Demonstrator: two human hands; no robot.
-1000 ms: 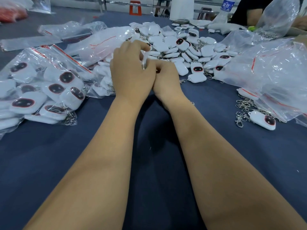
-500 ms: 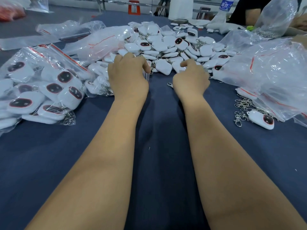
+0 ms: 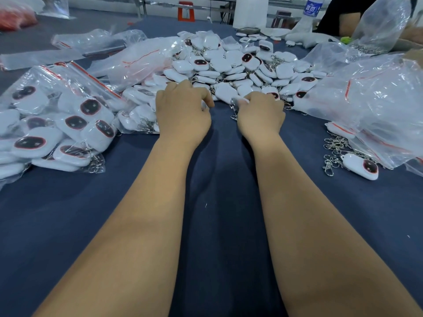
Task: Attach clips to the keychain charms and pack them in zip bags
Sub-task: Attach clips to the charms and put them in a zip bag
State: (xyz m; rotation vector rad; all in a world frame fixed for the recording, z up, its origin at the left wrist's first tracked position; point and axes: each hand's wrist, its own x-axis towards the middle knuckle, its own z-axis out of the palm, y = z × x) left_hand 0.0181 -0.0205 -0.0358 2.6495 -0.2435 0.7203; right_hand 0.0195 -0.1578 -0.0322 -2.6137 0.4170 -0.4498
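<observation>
Head view. Both forearms stretched forward over the dark blue table cloth (image 3: 219,225), a bare strip of cloth running between them back to the near edge of the picture.

Left hand (image 3: 182,110) at the near rim of the heap of white charms (image 3: 235,69), knuckles up, fingers curled down toward the thumb; whether anything pinched there, cannot tell, fingertips hidden behind the hand.

Right hand (image 3: 261,113) just beside it, a narrow gap of cloth between the two. Thumb and forefinger pressed together on a metal clip (image 3: 234,104) at the heap's near edge, short chain hanging from it to the cloth. One white charm (image 3: 225,92) lying just past that clip; whether joined to it, cannot tell.

Heap spread across the middle of the table, well beyond the hands, some charms face-up with dark oval faces, clips tangled among them.

On the left, filled zip bags (image 3: 57,124) crowding close against the left wrist, red seal lines showing. Further left and back, flat empty bags (image 3: 91,42).

On the right, a large crumpled clear bag (image 3: 370,106) reaching toward the heap, open cloth between it and the right forearm. Near its lower edge a loose bunch of clips (image 3: 335,149) and a single charm (image 3: 360,166) face-up, touching the bunch.

At the far edge, a water bottle (image 3: 312,8) and another person's arm (image 3: 348,21).
</observation>
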